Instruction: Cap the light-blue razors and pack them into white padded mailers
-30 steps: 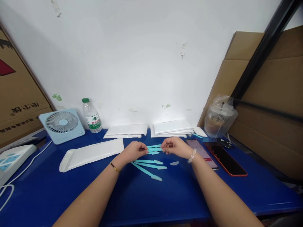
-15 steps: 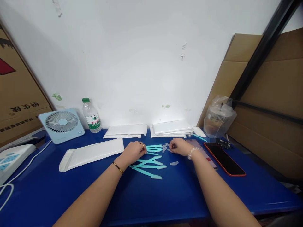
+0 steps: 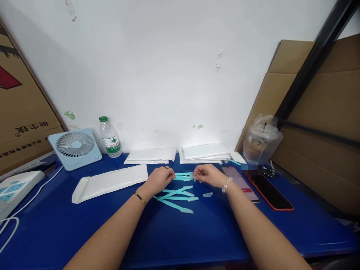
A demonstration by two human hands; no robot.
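Observation:
My left hand (image 3: 160, 177) is closed at the near ends of several teal eyebrow razors (image 3: 183, 178), which stick out to the right from its fingertips. My right hand (image 3: 208, 175) pinches at their blade ends, with a small translucent blade cover (image 3: 194, 180) at its fingertips. Its fingers partly hide the blades. In front of the hands, more teal eyebrow razors (image 3: 180, 198) lie fanned and crossed on the blue table (image 3: 180, 240). A loose translucent blade cover (image 3: 208, 194) rests to their right.
A white padded envelope (image 3: 112, 182) lies at left, with white envelope stacks (image 3: 150, 154) along the wall. A blue fan (image 3: 75, 148) and a water bottle (image 3: 110, 138) stand back left. Two phones (image 3: 270, 191) and a bagged drink cup (image 3: 260, 144) are at right.
My right hand has moved left to the razors' blade ends. Loose covers that lay beside its fingers no longer show apart. My left hand has stayed in place.

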